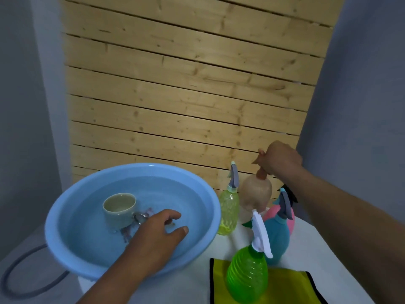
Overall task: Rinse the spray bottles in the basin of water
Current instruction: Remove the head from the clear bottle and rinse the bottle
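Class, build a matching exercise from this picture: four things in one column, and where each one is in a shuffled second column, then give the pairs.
1. cup
2. orange-topped bottle
3. bright green bottle
4. left hand

A. on the yellow cloth
B. held by the right hand
C. standing in the basin
D. reaching into the water

Pairs: 1-C, 2-B, 3-A, 4-D

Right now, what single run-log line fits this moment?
right hand: gripping orange trigger top of round peach spray bottle | left hand: open over water in light blue plastic basin | bottle: outside basin
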The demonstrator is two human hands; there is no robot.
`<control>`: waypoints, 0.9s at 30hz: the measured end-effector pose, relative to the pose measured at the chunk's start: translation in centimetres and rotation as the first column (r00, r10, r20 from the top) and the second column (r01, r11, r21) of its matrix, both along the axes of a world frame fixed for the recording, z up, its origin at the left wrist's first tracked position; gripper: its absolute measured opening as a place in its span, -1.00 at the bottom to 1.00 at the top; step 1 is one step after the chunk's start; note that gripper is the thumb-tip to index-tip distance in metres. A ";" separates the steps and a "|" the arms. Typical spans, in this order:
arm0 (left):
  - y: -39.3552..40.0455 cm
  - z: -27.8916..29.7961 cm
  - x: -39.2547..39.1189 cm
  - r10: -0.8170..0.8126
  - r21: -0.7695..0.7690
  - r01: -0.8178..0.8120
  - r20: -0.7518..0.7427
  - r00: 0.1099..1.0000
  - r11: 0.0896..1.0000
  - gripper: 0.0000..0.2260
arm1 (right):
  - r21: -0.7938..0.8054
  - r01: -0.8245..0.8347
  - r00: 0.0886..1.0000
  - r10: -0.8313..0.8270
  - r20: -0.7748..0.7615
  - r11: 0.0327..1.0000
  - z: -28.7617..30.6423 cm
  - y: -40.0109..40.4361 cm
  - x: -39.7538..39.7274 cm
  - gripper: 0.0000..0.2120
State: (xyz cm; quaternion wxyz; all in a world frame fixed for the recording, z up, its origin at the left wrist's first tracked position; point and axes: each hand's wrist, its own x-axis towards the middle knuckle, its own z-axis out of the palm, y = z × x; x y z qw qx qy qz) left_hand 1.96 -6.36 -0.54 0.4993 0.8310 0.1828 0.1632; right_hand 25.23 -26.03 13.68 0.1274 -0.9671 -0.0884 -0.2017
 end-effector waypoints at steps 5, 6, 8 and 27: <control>-0.2 0.4 -0.3 0.022 -0.018 -0.021 0.011 1.000 1.000 -0.72 | -0.002 0.020 0.994 -0.019 0.111 1.000 7.2 0.7 -3.1 -0.76; -0.3 0.7 -0.4 0.029 -0.023 -0.028 0.026 0.999 0.999 -0.70 | -0.006 0.011 0.990 -0.010 0.140 1.000 8.8 0.8 -4.1 -0.78; -0.4 1.1 -0.6 0.054 -0.072 -0.049 0.063 0.997 0.996 -0.68 | 0.002 -0.016 0.982 0.015 0.190 1.000 11.2 1.4 -6.0 -0.80; 6.1 3.6 -3.7 0.177 -0.489 0.088 0.470 0.865 0.868 -0.03 | 0.731 -0.277 0.725 0.635 -0.267 0.623 4.7 11.8 -14.9 -0.80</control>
